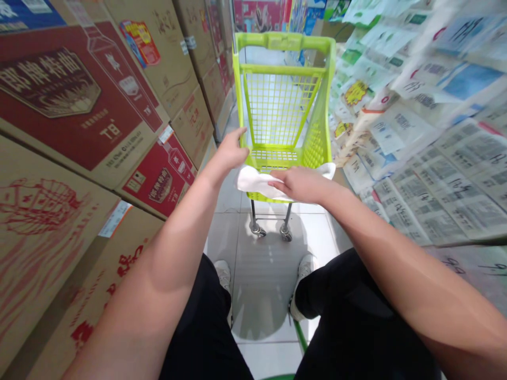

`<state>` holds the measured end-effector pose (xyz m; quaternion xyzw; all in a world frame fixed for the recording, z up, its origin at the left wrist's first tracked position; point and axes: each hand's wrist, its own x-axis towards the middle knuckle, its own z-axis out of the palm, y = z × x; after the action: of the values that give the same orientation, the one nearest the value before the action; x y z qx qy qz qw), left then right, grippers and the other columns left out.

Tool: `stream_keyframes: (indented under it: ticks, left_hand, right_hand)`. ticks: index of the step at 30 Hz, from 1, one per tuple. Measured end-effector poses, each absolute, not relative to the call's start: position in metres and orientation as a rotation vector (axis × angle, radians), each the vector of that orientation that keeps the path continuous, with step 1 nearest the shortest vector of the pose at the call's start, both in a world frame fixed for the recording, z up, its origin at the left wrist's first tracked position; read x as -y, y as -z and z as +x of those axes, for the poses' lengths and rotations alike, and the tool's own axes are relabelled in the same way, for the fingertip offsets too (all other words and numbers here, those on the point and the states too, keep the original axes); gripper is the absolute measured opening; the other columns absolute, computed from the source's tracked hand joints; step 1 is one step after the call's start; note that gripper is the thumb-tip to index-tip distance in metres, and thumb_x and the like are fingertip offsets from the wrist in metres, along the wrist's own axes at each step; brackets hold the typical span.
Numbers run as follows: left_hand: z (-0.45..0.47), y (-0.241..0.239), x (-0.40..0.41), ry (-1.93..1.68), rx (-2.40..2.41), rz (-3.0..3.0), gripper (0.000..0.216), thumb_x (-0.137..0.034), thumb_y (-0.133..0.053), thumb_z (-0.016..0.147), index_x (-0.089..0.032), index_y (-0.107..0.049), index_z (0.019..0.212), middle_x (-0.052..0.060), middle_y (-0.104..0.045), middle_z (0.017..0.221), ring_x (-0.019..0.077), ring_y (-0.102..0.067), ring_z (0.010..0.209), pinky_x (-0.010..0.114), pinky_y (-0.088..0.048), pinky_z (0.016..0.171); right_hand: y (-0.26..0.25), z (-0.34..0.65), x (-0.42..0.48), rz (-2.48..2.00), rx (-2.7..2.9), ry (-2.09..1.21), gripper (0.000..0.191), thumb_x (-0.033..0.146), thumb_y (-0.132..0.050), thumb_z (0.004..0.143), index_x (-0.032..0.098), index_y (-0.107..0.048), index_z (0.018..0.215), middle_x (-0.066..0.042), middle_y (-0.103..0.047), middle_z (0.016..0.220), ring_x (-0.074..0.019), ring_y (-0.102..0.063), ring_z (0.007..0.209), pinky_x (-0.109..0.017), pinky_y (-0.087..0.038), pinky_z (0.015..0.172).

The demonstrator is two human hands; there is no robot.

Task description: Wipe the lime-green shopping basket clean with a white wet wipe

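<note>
A lime-green shopping cart (283,41) with a plastic grid basket stands in front of me, its wheels on the floor. My left hand (233,149) is closed on the left side of the basket near its close corner, and part of the fingers is hidden. Draped along the cart's near edge is a white cloth (253,180). My right hand (300,182) grips the middle of this cloth against that edge, with fingers pointing left. The cloth's other end sticks out to the right of the hand. Through the grid I see nothing lying in the basket.
Stacked cardboard cartons (51,89) line the left side closely. White printed packs (428,153) with handwritten prices are piled on the right. Below lies a tiled floor (261,285) with my shoes on it. Something green (301,335) shows between my legs.
</note>
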<state>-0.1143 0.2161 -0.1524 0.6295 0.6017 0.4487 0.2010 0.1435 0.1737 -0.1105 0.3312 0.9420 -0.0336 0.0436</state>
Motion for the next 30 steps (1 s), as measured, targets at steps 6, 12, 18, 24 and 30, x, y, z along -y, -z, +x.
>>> stream_keyframes:
  ticks: [6,12,18,24,30]
  left_hand:
    - [-0.104,0.16,-0.214,-1.254,-1.769,1.73,0.071,0.005,-0.057,0.075,-0.016,-0.069,0.142,0.014,-0.066,0.156,0.0312,-0.06,0.149,0.045,-0.041,0.134]
    - [-0.071,0.169,-0.202,-1.333,-1.792,1.579,0.066,0.006,-0.05,0.074,-0.027,-0.069,0.128,0.009,-0.061,0.153,0.0295,-0.054,0.152,0.051,-0.038,0.136]
    - [-0.08,0.162,-0.195,-1.283,-1.706,1.64,0.062,0.002,-0.058,0.069,-0.025,-0.073,0.122,0.009,-0.066,0.145,0.0331,-0.06,0.145,0.05,-0.046,0.129]
    - [-0.109,0.153,-0.19,-1.198,-1.615,1.478,0.044,-0.008,-0.061,0.071,-0.026,-0.078,0.107,0.0,-0.061,0.072,0.0249,-0.072,0.075,0.046,-0.065,0.08]
    - [-0.105,0.154,-0.197,-1.37,-1.557,1.301,0.041,-0.009,-0.053,0.064,-0.024,-0.068,0.099,0.002,-0.073,0.084,0.0213,-0.072,0.073,0.036,-0.062,0.07]
  right_hand:
    - [0.108,0.161,-0.183,0.985,-2.844,0.097,0.048,0.048,-0.036,0.118,0.018,-0.072,0.128,-0.015,-0.082,0.106,-0.0261,-0.071,0.089,-0.033,-0.031,0.069]
    - [0.12,0.135,-0.173,0.985,-2.916,-0.094,0.057,0.054,-0.03,0.119,0.018,-0.072,0.13,-0.014,-0.083,0.105,-0.0284,-0.073,0.088,-0.035,-0.026,0.066]
    - [0.122,0.106,-0.162,1.002,-2.9,-0.131,0.051,0.05,-0.031,0.119,0.021,-0.071,0.135,-0.013,-0.084,0.112,-0.0297,-0.075,0.09,-0.036,-0.026,0.064]
    - [0.115,0.126,-0.162,1.016,-2.919,0.057,0.054,0.055,-0.029,0.119,0.022,-0.069,0.132,-0.011,-0.083,0.106,-0.0263,-0.074,0.087,-0.034,-0.026,0.064]
    - [0.115,0.151,-0.167,0.992,-2.891,-0.067,0.051,0.05,-0.031,0.119,0.018,-0.069,0.132,-0.014,-0.082,0.102,-0.0273,-0.072,0.085,-0.035,-0.023,0.065]
